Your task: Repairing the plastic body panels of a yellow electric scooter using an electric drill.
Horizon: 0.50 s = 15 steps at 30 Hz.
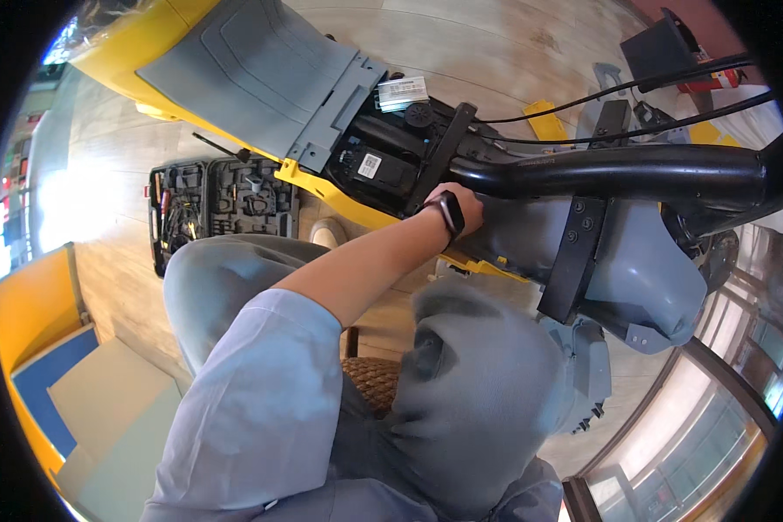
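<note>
My left hand (pixel 464 205), with a black watch (pixel 451 214) on its wrist, reaches to the middle of a partly opened electric scooter. It sits beside the flat black crossbar (pixel 446 157) and below the thick black frame tube (pixel 618 174). Its fingers are mostly hidden, so whether it holds anything cannot be seen. Left of the hand is an open compartment with a black labelled unit (pixel 374 167) and a round black cap (pixel 420 116). A silver labelled box (pixel 402 93) lies at its upper edge. Grey floorboard panels (pixel 252 70) join the yellow body (pixel 143 39). My right hand is out of sight.
An open black tool case (pixel 226 204) lies on the floor at left. Black cables (pixel 583 139) stretch toward the upper right. A second black bracket (pixel 574 261) crosses the grey cover (pixel 644 270). Coloured boards (pixel 52 374) stand at lower left, and my knees flank a woven stool (pixel 372 383).
</note>
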### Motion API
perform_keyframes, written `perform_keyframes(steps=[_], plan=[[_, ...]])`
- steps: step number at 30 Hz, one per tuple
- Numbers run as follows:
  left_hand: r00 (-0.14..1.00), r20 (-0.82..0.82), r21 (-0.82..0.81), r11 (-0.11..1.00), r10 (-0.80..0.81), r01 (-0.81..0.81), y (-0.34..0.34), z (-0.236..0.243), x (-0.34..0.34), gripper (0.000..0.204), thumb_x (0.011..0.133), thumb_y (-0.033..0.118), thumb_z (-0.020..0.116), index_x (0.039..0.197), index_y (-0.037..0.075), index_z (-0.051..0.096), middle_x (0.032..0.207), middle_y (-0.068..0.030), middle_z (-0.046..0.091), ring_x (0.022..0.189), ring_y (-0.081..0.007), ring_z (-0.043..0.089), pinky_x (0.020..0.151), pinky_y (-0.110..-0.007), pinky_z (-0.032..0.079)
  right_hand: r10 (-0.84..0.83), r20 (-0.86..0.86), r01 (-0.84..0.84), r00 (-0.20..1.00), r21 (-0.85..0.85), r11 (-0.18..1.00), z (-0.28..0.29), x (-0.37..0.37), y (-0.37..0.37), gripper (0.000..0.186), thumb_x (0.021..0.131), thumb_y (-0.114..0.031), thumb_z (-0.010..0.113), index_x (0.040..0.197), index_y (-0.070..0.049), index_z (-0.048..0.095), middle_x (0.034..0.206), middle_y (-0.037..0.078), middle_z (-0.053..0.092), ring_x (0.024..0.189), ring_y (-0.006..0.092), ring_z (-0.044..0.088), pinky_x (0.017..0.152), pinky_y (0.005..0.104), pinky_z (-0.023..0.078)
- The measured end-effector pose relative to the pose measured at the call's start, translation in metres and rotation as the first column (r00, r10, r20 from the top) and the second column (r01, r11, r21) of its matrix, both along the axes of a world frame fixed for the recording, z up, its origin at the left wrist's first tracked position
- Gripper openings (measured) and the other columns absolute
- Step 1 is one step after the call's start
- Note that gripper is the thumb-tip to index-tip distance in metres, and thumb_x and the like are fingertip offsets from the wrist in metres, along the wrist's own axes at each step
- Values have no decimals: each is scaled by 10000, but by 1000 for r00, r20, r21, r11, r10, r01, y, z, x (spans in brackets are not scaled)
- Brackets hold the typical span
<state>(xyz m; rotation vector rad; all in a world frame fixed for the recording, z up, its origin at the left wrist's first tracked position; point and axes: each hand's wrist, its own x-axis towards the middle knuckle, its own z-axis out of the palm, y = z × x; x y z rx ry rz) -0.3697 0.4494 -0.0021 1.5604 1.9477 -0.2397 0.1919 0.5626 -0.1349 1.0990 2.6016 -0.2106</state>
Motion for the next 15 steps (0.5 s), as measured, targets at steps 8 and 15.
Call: perform_keyframes(steps=[8,15], plan=[[999,-9,59,997,-52,53,16,-53,12,231,879,179,500,930,136,720,973,-89,694,922,-256,665,744,-381,546,10,0,-10,1000,-90,996,0,-7,28,283,704,-140,677,969,-63,611,994,145,620,909,330,599,805,415,475],[1000,-26,158,987,-2,6,18,-58,15,230,865,188,500,869,119,720,923,-99,698,880,-257,676,741,-380,549,13,2,-13,1000,-193,981,6,-16,36,263,716,-138,672,960,-57,616,975,142,628,890,318,607,794,402,480]])
